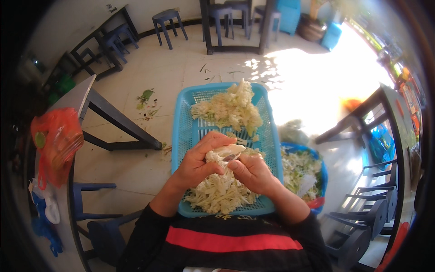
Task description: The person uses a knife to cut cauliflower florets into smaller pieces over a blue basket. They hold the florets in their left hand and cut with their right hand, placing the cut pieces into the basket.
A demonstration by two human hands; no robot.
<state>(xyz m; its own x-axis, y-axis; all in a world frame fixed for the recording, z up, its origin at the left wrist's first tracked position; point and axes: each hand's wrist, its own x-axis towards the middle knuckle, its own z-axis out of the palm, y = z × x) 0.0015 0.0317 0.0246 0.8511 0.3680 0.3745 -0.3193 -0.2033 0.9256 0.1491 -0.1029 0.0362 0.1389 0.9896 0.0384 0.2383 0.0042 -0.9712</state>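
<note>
My left hand (198, 163) grips a piece of cauliflower (217, 154) between its fingers and thumb. My right hand (253, 170) is closed on a small knife, whose short metal blade (230, 157) lies against that piece; its handle is hidden in the hand. Both hands are over a blue plastic basket (175, 136) with perforated walls. Large cauliflower chunks (231, 108) lie at the basket's far end. Small cut florets (222, 193) are heaped at its near end, below my hands.
Right of the basket stands a blue-lined container (323, 176) of cauliflower trimmings. A table (81, 98) with a red plastic bag (57, 142) is at the left, another table (390, 112) at the right. Stools (360, 238) stand around; leaf scraps (145, 97) lie on the floor.
</note>
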